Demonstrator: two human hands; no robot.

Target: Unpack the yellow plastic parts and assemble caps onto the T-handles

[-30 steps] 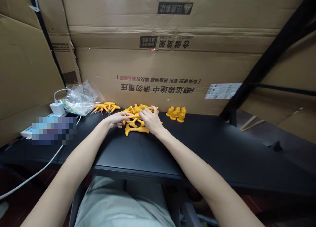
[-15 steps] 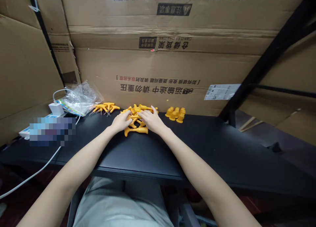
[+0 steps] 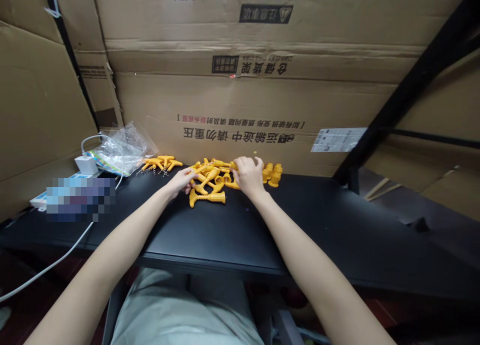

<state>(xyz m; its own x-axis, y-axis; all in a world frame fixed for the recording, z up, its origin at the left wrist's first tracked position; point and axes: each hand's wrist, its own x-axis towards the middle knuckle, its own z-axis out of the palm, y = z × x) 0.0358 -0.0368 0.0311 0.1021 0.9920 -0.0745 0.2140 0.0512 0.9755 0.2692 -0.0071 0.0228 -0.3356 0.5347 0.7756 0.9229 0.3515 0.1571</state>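
Observation:
Pinched in my left hand (image 3: 182,180) is the yellow handle of a corkscrew, its metal spiral (image 3: 200,169) pointing right over the pile. My right hand (image 3: 249,176) is closed on a yellow sleeve (image 3: 233,165), partly hidden by the fingers. Between and below the hands lies a heap of yellow corkscrews (image 3: 212,174), several with sleeves on. One sleeved corkscrew (image 3: 215,197) lies nearest me, its handle to the left. Just right of my right hand stand several yellow sleeves (image 3: 275,175), partly covered by the hand.
Several T-handled corkscrews with bare spirals (image 3: 165,162) lie back left. A clear plastic bag (image 3: 125,145), a white charger (image 3: 85,163) with cable, and a power strip (image 3: 39,199) sit farther left. Cardboard (image 3: 243,100) walls the back of the black table (image 3: 210,240).
My hands have moved apart. The right hand shifted right toward the standing sleeves with a sleeve in its fingers; the left drew slightly back, holding a corkscrew with its spiral bare.

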